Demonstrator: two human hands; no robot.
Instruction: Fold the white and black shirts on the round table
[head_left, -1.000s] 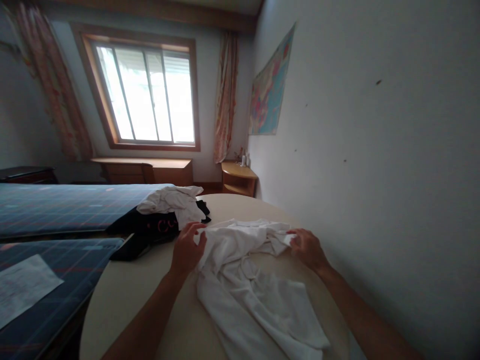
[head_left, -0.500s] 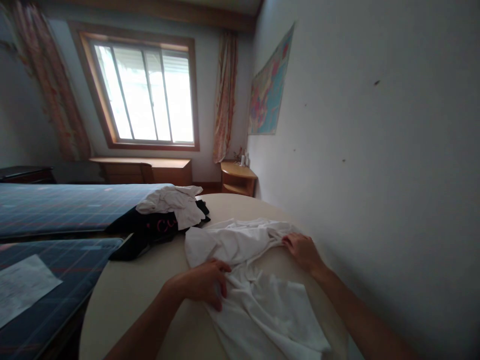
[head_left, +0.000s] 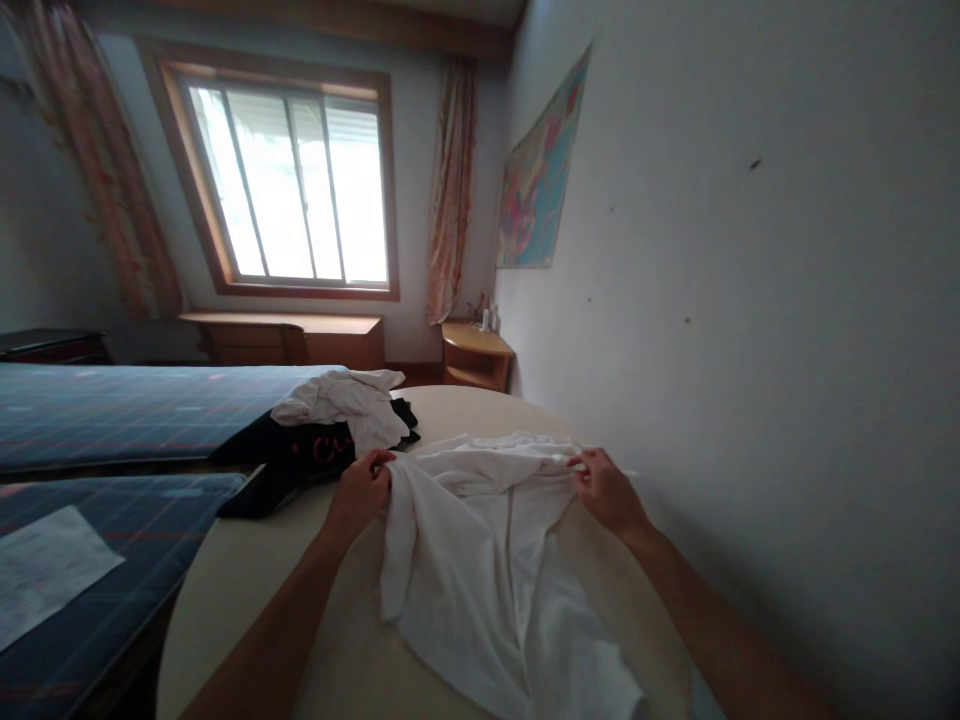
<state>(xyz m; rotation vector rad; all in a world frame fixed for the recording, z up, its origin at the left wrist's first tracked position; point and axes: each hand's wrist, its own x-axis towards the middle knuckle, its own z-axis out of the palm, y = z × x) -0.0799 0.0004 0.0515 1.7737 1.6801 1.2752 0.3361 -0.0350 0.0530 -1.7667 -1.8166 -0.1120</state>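
A white garment point(head_left: 480, 560), probably a shirt, lies loosely spread over the round cream table point(head_left: 247, 590), with long folds running toward me. My left hand point(head_left: 367, 488) pinches its far left corner, fingers closed on the cloth. At the far right edge of the same garment, my right hand point(head_left: 604, 488) grips the fabric between thumb and fingers. Between the two hands the cloth is gathered in wrinkles. Its near end reaches the bottom of the view.
Beyond my left hand, a black garment point(head_left: 319, 450) with pink lettering and a crumpled pale garment point(head_left: 349, 400) lie heaped at the table's edge. Plaid-covered beds point(head_left: 142, 410) stand to the left, one with a paper sheet point(head_left: 52, 570). A white wall point(head_left: 750, 400) rises close on the right.
My left hand has moved away from me and slightly left, taking hold of the garment's far left corner. The folded-over part now lies more open toward me. My right hand stays nearly in place.
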